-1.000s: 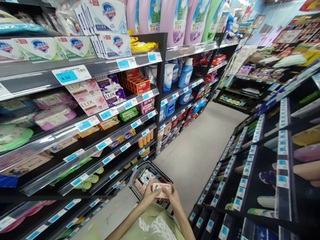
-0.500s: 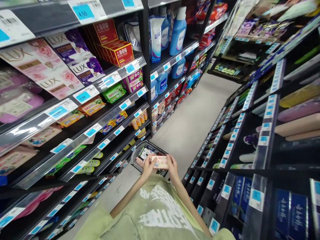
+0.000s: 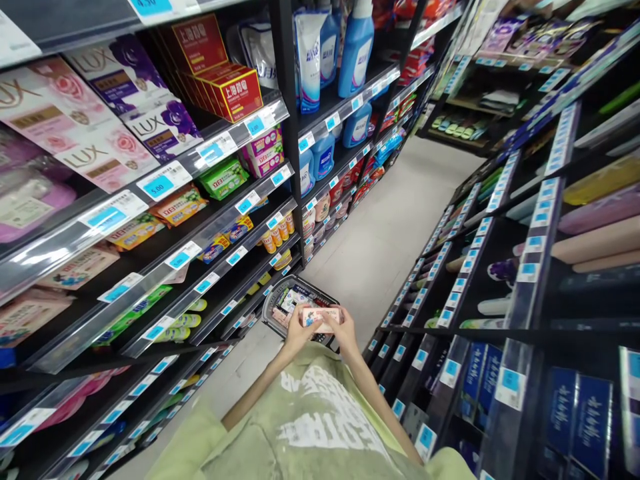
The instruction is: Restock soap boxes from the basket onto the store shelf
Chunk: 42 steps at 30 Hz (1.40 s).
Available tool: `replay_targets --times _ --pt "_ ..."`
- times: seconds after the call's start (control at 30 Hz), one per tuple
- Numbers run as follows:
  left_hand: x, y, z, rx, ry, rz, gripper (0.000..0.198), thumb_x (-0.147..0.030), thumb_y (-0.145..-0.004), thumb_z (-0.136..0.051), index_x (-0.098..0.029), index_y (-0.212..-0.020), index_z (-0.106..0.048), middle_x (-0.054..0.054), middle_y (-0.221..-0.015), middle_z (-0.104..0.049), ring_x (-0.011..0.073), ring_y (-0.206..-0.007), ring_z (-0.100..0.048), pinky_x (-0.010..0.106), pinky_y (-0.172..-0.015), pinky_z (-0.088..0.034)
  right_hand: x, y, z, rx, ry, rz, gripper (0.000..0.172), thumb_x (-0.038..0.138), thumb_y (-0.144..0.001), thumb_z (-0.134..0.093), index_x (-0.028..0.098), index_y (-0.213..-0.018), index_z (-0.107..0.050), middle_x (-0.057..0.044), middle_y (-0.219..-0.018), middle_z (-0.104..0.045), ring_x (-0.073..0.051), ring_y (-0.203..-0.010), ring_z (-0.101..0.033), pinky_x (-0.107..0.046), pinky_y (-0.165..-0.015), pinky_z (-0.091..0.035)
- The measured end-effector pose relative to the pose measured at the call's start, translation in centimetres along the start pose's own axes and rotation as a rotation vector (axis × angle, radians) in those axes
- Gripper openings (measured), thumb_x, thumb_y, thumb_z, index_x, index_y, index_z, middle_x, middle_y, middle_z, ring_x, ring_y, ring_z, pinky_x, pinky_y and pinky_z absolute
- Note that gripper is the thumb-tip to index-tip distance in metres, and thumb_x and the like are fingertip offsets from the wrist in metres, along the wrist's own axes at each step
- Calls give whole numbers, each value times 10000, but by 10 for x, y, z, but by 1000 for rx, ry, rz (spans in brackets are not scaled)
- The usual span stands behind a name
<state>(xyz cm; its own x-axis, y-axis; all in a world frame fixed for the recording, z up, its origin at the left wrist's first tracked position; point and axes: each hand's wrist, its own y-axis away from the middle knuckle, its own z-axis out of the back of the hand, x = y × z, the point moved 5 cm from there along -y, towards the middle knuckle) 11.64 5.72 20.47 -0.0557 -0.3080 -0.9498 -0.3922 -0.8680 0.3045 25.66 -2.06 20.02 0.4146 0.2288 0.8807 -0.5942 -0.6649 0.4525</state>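
A pack is held in both hands, low in the middle of the view, and clock directions are taken from it. Its left end is gripped at nine o'clock by the left hand, and its right end at three by the right hand. Both hands are curled narrowly around it, with a thumb laid on the printed face of each half; the fingers behind are mostly hidden. Small print on the pack cannot be read.

Beyond the pack, mostly toward ten o'clock, a basket is seen, partly covered by the left hand and the pack. Mixed goods are piled inside it. At six o'clock a green shirt, marked with white lettering, is shown between the forearms.

At eleven, red boxes are stacked on a shelf; at ten, pink boxes are lined up beside purple boxes. A green packet is placed between ten and eleven, one tier lower. Just past twelve, a blue bottle is stood upright. Between three and four, blue boxes are shelved. Pale floor is left visible between one and two.
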Motion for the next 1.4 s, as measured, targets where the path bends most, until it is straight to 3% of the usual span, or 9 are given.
replay_targets --times 0.17,0.4,0.67,1.0,1.4 --pt "-3 -1 4 -66 29 9 476 -549 -759 -761 -191 -1053 -653 34 -932 -675 172 -818 -635 266 -737 -513 -1 -1 0 6 -21 -5 580 507 -623 -875 170 -1045 -665 -27 -815 -703 -180 -648 -650 -254 -502 -550" --pt "-8 -2 2 -120 87 55 575 -719 -784 -610 -177 -964 -672 36 -841 -678 182 -743 -619 280 -672 -505 -5 -2 -1 -3 -73 -16 558 669 -761 -691 177 -1024 -689 -21 -731 -703 -169 -555 -625 -247 -435 -500" --pt "-12 0 6 -149 69 28 539 -692 -798 -605 -178 -926 -708 51 -902 -698 195 -803 -621 290 -738 -492 -6 -1 -1 -28 -165 -65 617 747 -780 -622 165 -967 -710 -71 -751 -765 -247 -702 -734 -283 -498 -557" --pt "-12 2 4 -160 58 10 572 -732 -790 -603 -182 -904 -710 48 -885 -704 193 -790 -620 294 -731 -498 -6 1 1 -21 -205 -138 639 766 -737 -646 170 -959 -699 -71 -761 -780 -258 -657 -740 -278 -405 -518" --pt "-24 1 -4 -180 138 21 642 -789 -727 -639 -175 -905 -699 40 -833 -717 178 -734 -637 275 -668 -507 9 5 -5 40 -250 -174 603 773 -734 -658 186 -867 -688 -69 -728 -771 -258 -635 -731 -281 -396 -471"
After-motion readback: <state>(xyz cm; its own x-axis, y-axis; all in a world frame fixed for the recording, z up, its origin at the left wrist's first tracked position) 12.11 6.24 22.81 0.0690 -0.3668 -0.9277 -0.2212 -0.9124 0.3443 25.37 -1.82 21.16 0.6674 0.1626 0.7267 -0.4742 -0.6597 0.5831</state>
